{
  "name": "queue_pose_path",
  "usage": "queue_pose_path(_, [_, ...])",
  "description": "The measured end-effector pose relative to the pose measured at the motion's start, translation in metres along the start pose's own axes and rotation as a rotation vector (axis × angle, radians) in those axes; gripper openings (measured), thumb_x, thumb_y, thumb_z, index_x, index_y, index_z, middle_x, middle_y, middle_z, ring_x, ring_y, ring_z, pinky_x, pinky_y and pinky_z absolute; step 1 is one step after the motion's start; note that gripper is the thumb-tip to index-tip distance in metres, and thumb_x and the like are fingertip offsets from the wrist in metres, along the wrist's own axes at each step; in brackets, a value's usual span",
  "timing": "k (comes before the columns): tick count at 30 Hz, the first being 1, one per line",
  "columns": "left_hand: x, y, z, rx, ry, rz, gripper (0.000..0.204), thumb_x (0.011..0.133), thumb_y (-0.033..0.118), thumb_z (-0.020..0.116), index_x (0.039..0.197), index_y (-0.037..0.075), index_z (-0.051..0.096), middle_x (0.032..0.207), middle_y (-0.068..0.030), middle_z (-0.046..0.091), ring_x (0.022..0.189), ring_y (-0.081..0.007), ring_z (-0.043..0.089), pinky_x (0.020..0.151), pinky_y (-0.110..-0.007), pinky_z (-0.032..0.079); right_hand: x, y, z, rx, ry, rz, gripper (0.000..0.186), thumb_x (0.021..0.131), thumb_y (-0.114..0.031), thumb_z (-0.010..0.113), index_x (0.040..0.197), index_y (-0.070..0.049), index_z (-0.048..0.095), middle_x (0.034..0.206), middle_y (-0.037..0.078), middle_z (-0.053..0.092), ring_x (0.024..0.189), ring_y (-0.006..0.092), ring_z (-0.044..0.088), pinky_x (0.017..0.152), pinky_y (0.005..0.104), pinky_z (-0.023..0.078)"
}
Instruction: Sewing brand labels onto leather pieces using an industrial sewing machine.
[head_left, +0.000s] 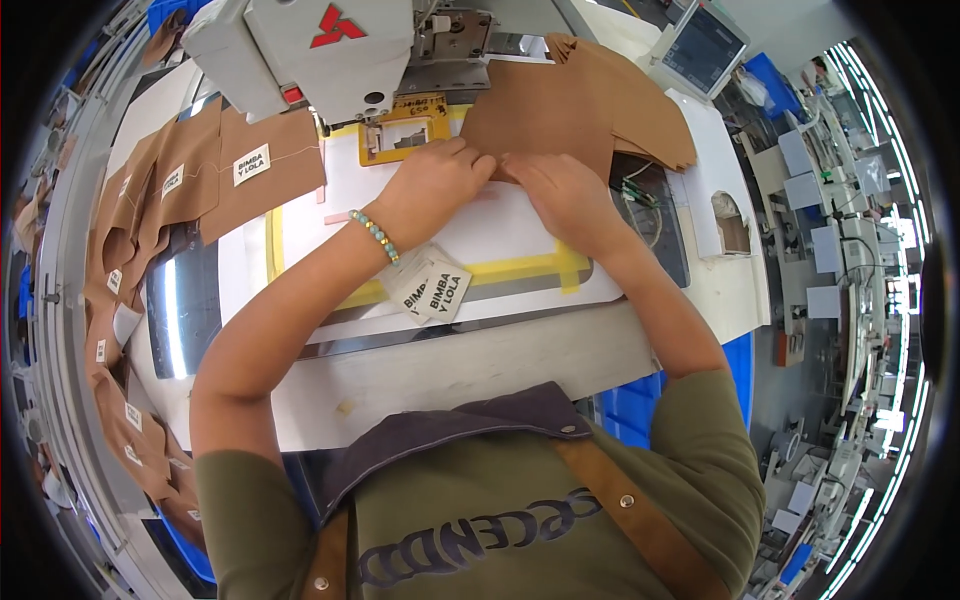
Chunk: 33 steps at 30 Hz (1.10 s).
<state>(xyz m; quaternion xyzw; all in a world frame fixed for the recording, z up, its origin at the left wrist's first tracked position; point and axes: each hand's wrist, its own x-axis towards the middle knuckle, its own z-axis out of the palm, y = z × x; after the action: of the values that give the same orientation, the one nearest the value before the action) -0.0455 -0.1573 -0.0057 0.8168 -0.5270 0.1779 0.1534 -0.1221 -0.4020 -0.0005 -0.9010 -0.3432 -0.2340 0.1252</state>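
Hands (pixel 500 180) press brown fabric (pixel 545 115)

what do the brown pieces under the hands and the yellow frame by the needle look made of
Brown pieces: probably leather or leather-like sheet, matte, flat, clean-cut edges, stacking stiffly. Yellow frame: looks like rigid plastic, smooth, with a cut-out window. Both hands, left and right, press on the brown piece's edge.

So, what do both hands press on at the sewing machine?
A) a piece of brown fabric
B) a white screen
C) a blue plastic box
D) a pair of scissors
A: the left hand and the right hand both rest with their fingertips on the lower edge of the brown fabric piece, which lies on the white table just in front of the sewing machine.
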Motion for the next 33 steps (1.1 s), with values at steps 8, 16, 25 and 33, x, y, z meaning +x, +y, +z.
queue_pose_path(8, [-0.059, -0.022, -0.024, 0.218, -0.089, 0.088, 0.019, 0.084, 0.007, 0.070, 0.102, 0.003, 0.070, 0.100, -0.0088, 0.070, 0.100, -0.0264, 0.068, 0.089, -0.039, 0.059, -0.009, 0.017, 0.012, -0.307, -0.071, 0.021, 0.041, 0.092, -0.012, 0.070, 0.133, -0.007, 0.075, 0.137, 0.010, 0.075, 0.133, 0.0261, 0.066, 0.110, 0.0447, 0.050])
queue_pose_path(16, [-0.119, -0.041, -0.050, 0.329, -0.123, -0.137, 0.037, 0.084, 0.006, 0.071, 0.121, 0.000, 0.073, 0.124, -0.0105, 0.074, 0.120, -0.0283, 0.068, 0.101, -0.039, 0.058, 0.008, 0.001, 0.026, -0.080, -0.290, 0.138, 0.062, 0.113, -0.048, 0.054, 0.159, -0.006, 0.056, 0.173, 0.011, 0.045, 0.164, 0.0332, 0.031, 0.131, 0.0630, 0.023])
queue_pose_path(25, [-0.143, -0.026, -0.058, 0.032, -0.079, -0.331, 0.042, 0.102, 0.011, 0.071, 0.143, 0.002, 0.068, 0.157, -0.0078, 0.064, 0.146, -0.0350, 0.055, 0.122, -0.046, 0.047, 0.008, 0.009, 0.026, -0.135, -0.362, 0.115, 0.067, 0.115, -0.049, 0.048, 0.167, -0.007, 0.044, 0.179, 0.008, 0.034, 0.168, 0.0315, 0.023, 0.134, 0.0621, 0.015])
queue_pose_path(33, [-0.152, -0.029, -0.064, 0.008, -0.084, -0.329, 0.044, 0.098, 0.005, 0.072, 0.142, 0.003, 0.069, 0.153, -0.0100, 0.066, 0.146, -0.0360, 0.056, 0.121, -0.046, 0.048, 0.009, 0.014, 0.032, -0.117, -0.418, 0.138, 0.069, 0.114, -0.044, 0.052, 0.171, -0.010, 0.036, 0.183, 0.006, 0.027, 0.170, 0.0285, 0.017, 0.137, 0.0601, 0.010])
